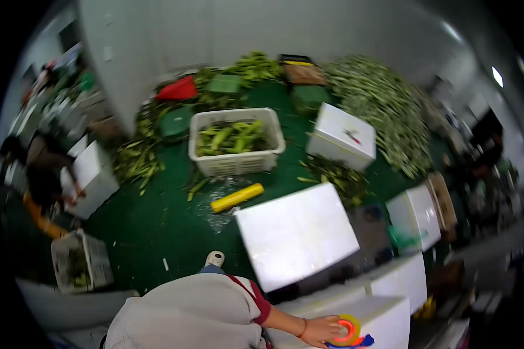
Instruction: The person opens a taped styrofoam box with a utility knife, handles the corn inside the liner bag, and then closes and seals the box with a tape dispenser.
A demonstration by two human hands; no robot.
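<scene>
My right hand (320,331) reaches out to the lower right. Its fingers are closed on the edge of a tape dispenser (349,330) with a yellow roll, an orange-red core and a blue part. The dispenser is over a white foam box (384,317) at the bottom of the head view. Just ahead of this arm is a large white foam box (297,235) with its lid on. My left hand is out of view, below or behind my body.
A white crate (237,163) holds green vegetables. A yellow roll (237,198) lies on clear plastic on the green floor. Another foam box (342,136) has a small red-handled tool on top. Long green vegetables (384,104) are heaped behind. A person (43,168) bends at left beside a foam box.
</scene>
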